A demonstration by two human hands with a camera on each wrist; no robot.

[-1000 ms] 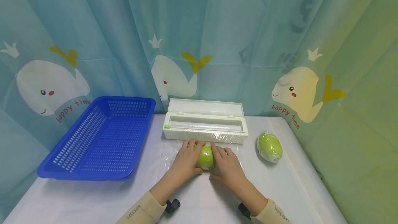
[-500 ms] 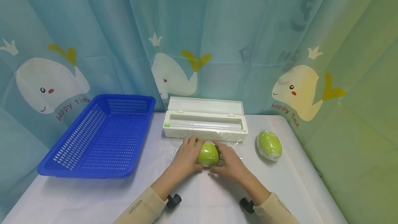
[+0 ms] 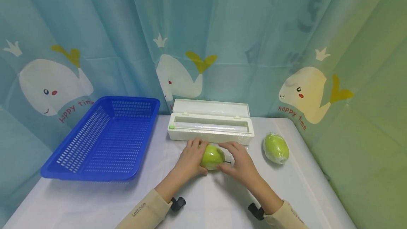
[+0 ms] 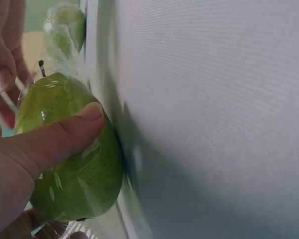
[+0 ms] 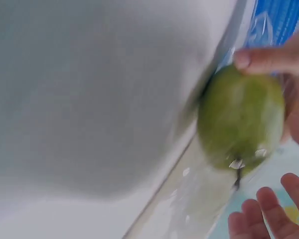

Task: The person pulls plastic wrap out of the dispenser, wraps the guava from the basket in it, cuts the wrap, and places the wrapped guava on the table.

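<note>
A green pear [image 3: 212, 157] lies on its side at the front of the white film box [image 3: 211, 137], its stem pointing right. My left hand [image 3: 190, 159] grips it from the left, thumb across the near side and fingers over the top. Clear cling film [image 5: 187, 199] stretches beneath and beyond the stem end, and shiny film covers the skin in the left wrist view. Around the stem end, my right hand [image 3: 240, 160] is spread with parted, slightly bent fingers [image 5: 273, 211], holding nothing. A second pear [image 3: 276, 148], wrapped in film, rests to the right.
The box lid [image 3: 211, 108] is raised, showing a roll of film [image 3: 210, 127] inside and a green slider [image 3: 172, 127] at the left end. A blue plastic basket [image 3: 92, 178] stands at the left of the white-covered table [image 3: 203, 200]. A whale-print curtain [image 3: 241, 38] hangs behind.
My right hand has drawn back rightward from the pear, uncovering its stem. The pear has turned and shifted slightly right, with my left hand staying on it.
</note>
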